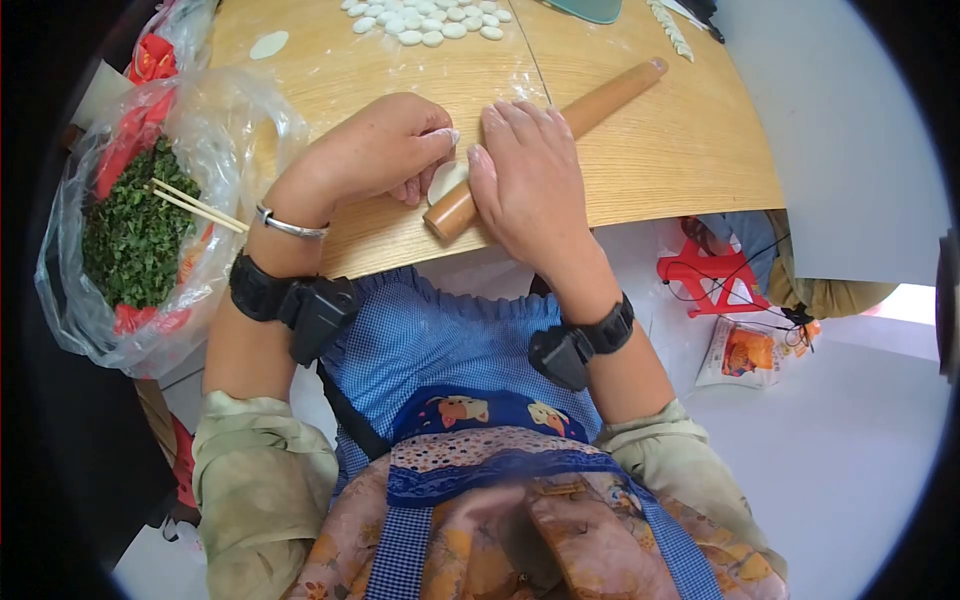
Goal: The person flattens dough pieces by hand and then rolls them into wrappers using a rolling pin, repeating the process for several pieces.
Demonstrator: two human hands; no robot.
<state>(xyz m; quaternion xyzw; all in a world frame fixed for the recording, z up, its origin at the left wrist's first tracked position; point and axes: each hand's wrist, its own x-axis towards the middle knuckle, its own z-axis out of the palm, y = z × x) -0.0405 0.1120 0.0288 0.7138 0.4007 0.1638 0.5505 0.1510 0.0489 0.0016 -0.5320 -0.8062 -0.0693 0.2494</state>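
Observation:
A wooden rolling pin [622, 92] lies slantwise across the table near its front edge. My right hand [530, 175] rests on it, palm down, with the fingers laid over the wood and the thumb along its near part. Partly under the near end of the pin is a small round dough wrapper [446, 182]. My left hand [390, 145] is closed, its fingers curled at the left edge of that wrapper; the fingertips are partly hidden.
Several small dough pieces [432, 22] lie at the back of the wooden table [400, 240], beside a flat dough round [269, 45]. On the left, a plastic bag [70, 310] holds chopped greens [135, 230] and chopsticks [200, 208]. A red stool [690, 272] stands below right.

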